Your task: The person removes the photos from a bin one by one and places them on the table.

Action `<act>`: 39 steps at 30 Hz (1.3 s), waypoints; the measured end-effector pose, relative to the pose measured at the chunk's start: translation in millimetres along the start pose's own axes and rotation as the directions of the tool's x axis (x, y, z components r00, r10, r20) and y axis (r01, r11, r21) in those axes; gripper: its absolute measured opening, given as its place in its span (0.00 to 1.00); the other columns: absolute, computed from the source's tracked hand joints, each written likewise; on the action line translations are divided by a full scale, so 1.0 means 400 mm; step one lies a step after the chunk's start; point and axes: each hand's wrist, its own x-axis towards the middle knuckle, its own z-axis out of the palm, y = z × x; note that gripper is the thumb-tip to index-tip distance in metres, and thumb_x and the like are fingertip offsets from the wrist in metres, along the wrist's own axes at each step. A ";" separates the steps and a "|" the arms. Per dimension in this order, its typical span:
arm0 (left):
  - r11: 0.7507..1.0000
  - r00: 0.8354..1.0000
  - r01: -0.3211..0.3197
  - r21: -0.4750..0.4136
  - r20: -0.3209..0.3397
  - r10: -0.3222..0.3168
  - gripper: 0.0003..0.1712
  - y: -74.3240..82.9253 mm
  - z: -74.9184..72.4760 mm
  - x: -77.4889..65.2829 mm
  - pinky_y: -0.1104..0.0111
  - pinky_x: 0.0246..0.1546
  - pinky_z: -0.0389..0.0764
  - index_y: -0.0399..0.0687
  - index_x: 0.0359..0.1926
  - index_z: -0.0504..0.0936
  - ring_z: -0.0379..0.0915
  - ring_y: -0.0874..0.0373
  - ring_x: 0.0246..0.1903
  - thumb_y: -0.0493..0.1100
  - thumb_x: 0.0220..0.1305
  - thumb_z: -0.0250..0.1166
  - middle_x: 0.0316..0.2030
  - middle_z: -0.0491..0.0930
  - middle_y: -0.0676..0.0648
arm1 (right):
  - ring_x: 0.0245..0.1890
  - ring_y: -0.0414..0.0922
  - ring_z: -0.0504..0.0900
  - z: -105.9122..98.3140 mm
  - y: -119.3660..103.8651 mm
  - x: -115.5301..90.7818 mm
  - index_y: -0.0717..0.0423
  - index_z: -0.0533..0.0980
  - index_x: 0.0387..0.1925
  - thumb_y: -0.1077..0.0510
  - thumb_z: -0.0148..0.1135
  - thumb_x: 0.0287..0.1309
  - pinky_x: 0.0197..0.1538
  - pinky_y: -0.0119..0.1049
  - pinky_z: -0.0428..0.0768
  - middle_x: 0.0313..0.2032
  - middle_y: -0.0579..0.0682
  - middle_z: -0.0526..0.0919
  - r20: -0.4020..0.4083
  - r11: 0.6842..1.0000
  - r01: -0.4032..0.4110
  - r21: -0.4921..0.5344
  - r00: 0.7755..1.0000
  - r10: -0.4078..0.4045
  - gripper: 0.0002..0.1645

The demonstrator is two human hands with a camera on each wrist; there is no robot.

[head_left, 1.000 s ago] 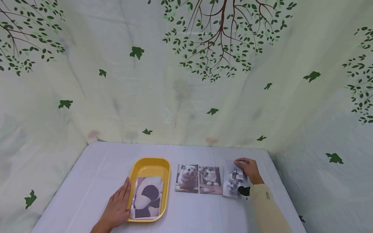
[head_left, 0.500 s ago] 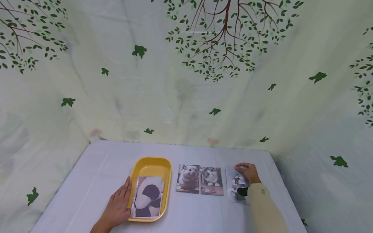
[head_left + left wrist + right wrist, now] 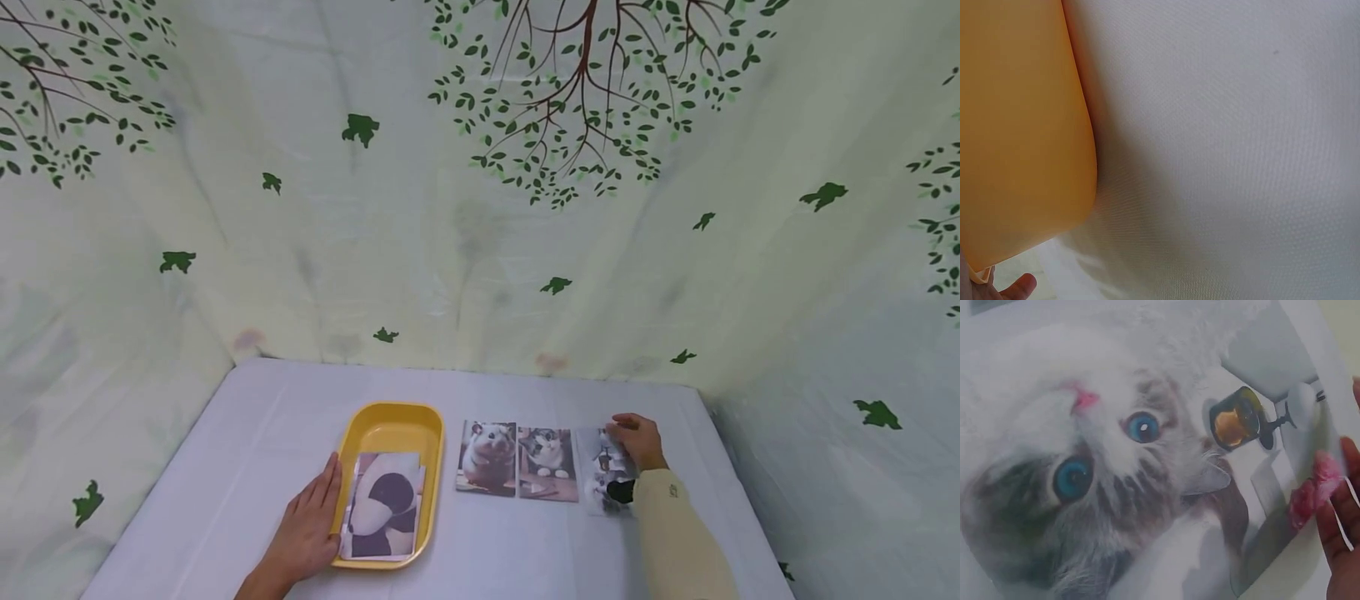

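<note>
Backdrop [image 3: 450, 242]: pale, printed with leaves, on the far side.
Counter [image 3: 517, 554]: covered in white.
Tray [image 3: 393, 423]: yellow, left of centre.
Left hand [image 3: 303, 521]: straight fingers laid against the tray's left side, well apart from the right hand [image 3: 639, 442].
Right hand: clamped on the kitten card [image 3: 598, 479] near its far right corner.
Pile [image 3: 382, 504]: cards in the tray's near part.
Kitten card: just right of the cat card [image 3: 547, 464]; whether it touches the counter, cannot tell.
Hamster card [image 3: 487, 458]: left of the cat card, beside it.

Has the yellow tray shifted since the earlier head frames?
No, not visibly: the yellow tray keeps about the same gap to the hamster picture beside it in the head view.
</note>
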 end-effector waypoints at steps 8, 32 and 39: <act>1.000 1.000 0.004 -0.010 0.022 -0.004 0.52 -0.001 -0.004 0.001 0.39 0.58 0.62 0.28 0.71 0.47 0.53 0.35 0.66 0.36 0.44 0.59 0.73 0.44 0.36 | 0.58 0.60 0.69 0.043 -0.038 -0.037 0.63 0.76 0.53 0.55 0.60 0.62 0.60 0.58 0.62 0.59 0.64 0.72 -0.092 0.992 0.113 -0.053 0.989 -0.118 0.21; 1.000 1.000 0.001 -0.018 0.011 -0.001 0.52 0.004 -0.002 0.003 0.38 0.57 0.62 0.27 0.71 0.48 0.53 0.35 0.65 0.36 0.44 0.60 0.74 0.43 0.36 | 0.47 0.51 0.78 0.474 -0.302 -0.301 0.55 0.81 0.44 0.57 0.66 0.57 0.55 0.53 0.74 0.42 0.47 0.83 0.268 0.869 0.488 0.077 0.830 -0.490 0.13; 1.000 1.000 0.001 -0.022 0.006 0.000 0.51 0.004 -0.001 0.002 0.39 0.58 0.62 0.27 0.71 0.49 0.53 0.35 0.66 0.36 0.45 0.60 0.74 0.43 0.36 | 0.48 0.49 0.78 0.562 -0.324 -0.336 0.58 0.81 0.46 0.59 0.67 0.57 0.58 0.49 0.74 0.42 0.45 0.83 0.398 0.846 0.528 0.072 0.763 -0.510 0.14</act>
